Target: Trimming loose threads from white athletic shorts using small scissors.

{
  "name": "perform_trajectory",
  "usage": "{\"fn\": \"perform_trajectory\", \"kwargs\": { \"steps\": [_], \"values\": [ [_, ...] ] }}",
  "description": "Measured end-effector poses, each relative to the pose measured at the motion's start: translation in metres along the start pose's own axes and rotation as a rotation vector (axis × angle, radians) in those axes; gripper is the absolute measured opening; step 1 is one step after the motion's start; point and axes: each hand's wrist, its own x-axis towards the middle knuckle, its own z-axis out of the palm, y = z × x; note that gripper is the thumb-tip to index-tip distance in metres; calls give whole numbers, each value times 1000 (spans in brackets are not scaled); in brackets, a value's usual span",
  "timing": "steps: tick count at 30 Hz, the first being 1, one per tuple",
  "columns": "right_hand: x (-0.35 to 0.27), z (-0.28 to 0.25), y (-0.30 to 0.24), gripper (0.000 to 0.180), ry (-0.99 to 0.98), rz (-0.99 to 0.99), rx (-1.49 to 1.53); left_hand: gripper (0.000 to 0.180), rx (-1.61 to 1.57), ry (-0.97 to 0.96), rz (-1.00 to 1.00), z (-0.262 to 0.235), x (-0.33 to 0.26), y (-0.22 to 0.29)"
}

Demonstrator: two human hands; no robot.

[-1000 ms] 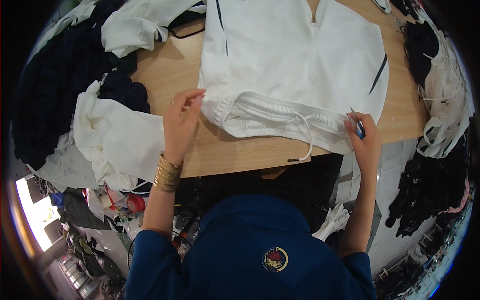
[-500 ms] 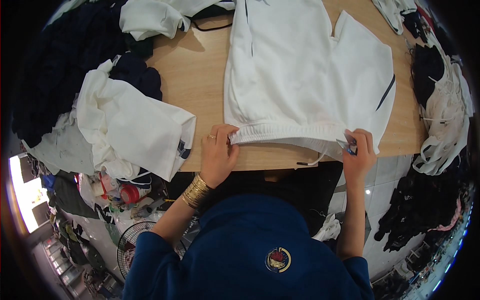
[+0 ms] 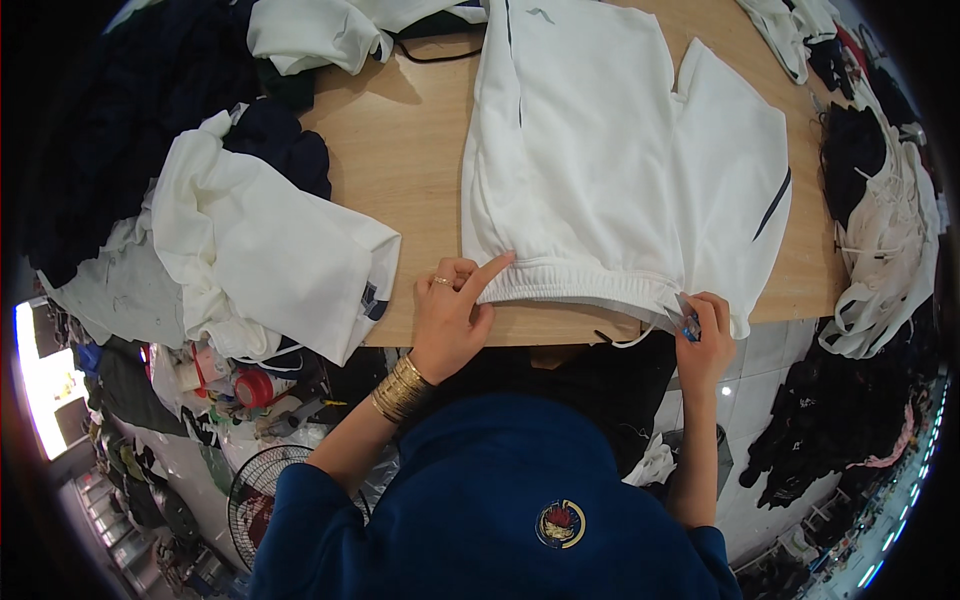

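Both hands at the waistband of white shorts (image 3: 620, 190) laid flat on a wooden worktop (image 3: 400, 160).

The left hand (image 3: 452, 315) rests at the waistband's left corner, forefinger stretched along the elastic hem, the other fingers curled; the right hand (image 3: 705, 335) pinches the right corner, a small blue thing between its fingers that is too small to make out. The shorts lie at the worktop's near edge, legs pointing away, a drawstring (image 3: 625, 340) hanging over the edge. A crumpled white garment (image 3: 260, 250) lies just to the left, dark clothes (image 3: 110, 120) beyond it. More white and black clothes (image 3: 880, 230) are heaped at the right. Gold bangles (image 3: 400, 390) circle the left wrist.
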Motion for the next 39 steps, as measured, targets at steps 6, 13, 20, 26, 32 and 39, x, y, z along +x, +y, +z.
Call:
{"fn": "perform_trajectory", "kwargs": {
  "steps": [6, 13, 20, 26, 32, 39],
  "values": [
    [-2, -5, 2, 47, -63, 63, 69, 47, -128, 102, 56, -22, 17, 12],
    [-4, -3, 1, 43, -49, 58, 94, 48, 71, 215, 98, 4, 61, 5],
    [-13, -2, 10, 42, -21, 98, 57, 50, 401, -79, 169, 37, 61, 12],
    [-13, -10, 5, 42, -31, 115, 50, 50, 368, -67, 184, 38, 62, 9],
    [-11, -34, 5, 38, 12, 124, 89, 48, 441, -97, 141, 18, 69, -20],
    [-25, -63, 38, 45, 187, 240, 125, 37, 273, -60, 172, -3, 63, -2]
  ]
}}
